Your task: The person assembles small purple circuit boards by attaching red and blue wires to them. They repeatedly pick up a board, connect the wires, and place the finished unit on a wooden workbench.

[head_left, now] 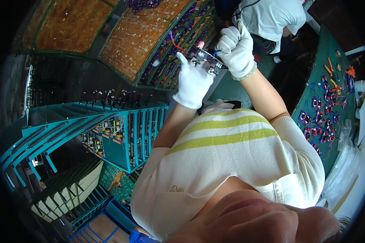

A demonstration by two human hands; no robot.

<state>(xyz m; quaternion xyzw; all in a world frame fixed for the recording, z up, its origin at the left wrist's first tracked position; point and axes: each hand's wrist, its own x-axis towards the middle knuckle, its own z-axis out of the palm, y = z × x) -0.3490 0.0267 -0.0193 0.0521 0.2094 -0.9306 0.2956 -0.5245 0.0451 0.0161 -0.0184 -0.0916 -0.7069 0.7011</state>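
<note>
My left hand [192, 81], in a white glove, holds a small metal-backed circuit board [207, 60] from below, with the thumb up along its left end. My right hand [236, 48], also in a white glove, is clenched in a fist at the board's right end. A blue wire shows where that fist meets the board. A red wire [177, 45] runs from the board up to the left. What lies inside the right fist is hidden. Both hands are held out in front of my striped white and yellow-green top [231, 154].
A teal rack [121, 133] with circuit boards stands at the left, and green racks of boards [170, 44] lie beyond the hands. A green table [312, 81] at the right carries several small red and blue parts. Another person in a white shirt [271, 16] is at the top right.
</note>
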